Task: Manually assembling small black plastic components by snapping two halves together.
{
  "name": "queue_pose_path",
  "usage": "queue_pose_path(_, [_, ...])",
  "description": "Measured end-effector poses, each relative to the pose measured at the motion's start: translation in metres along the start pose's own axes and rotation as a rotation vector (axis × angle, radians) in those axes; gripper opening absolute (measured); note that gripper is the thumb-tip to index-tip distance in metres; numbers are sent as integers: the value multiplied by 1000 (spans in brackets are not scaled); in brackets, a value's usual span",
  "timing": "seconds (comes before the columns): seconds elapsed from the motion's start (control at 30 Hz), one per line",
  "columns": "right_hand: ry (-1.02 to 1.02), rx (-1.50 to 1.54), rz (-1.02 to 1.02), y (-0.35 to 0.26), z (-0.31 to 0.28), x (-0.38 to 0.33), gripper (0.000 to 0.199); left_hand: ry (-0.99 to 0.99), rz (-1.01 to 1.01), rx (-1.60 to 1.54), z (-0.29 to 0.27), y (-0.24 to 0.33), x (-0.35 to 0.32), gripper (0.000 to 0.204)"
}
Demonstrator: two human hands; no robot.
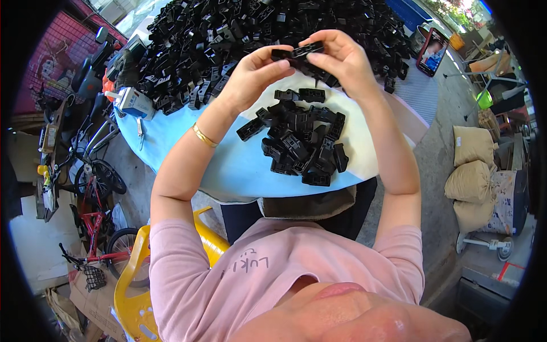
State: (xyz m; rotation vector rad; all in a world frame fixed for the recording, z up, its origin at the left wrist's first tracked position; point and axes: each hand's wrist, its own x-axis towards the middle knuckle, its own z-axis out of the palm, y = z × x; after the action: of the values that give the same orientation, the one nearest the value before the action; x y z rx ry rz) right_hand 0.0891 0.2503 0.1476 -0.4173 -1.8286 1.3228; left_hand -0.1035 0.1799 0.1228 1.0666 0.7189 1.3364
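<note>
Above the far part of the table, my two hands meet at some small black plastic parts. My left hand [249, 81] pinches one end, a black plastic part [281, 55], between thumb and fingers. The fingers of my right hand [348, 67] close on a slotted black plastic part [308, 49] right beside it. Whether these two are joined or only touching, I cannot tell. Nearer to me lies a small pile of similar black parts [297, 139]. Behind my hands spreads a large heap of black parts [199, 43]. A gold bracelet [204, 135] circles my left wrist.
A light blue and cream cover [228, 171] lies on the table. At its right stands a phone [432, 52]; at its left sits a blue-and-white box [135, 104]. A yellow chair [132, 285] and red bicycle [94, 225] stand left, stacked sacks [472, 179] right.
</note>
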Motion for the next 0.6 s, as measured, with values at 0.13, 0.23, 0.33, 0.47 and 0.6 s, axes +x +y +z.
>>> queue_pose_path(0.13, [-13,-196,-60,3,17,-8,24,20,-23,-207,0,5,0,30])
queue_pose_path(0.23, [33,-425,-176,-1,26,-14,24,71,-134,-122,-3,9,0,28])
queue_pose_path(0.33, [61,-546,-366,-6,27,-14,25,133,-243,-112,5,15,-2,33])
queue_pose_path(0.47, [-19,-614,-670,-3,20,-7,29,-66,-374,-129,-1,19,-4,38])
queue_pose_path(0.6, [-52,-629,-639,-3,19,-11,32,-145,-379,-103,-3,20,-6,39])
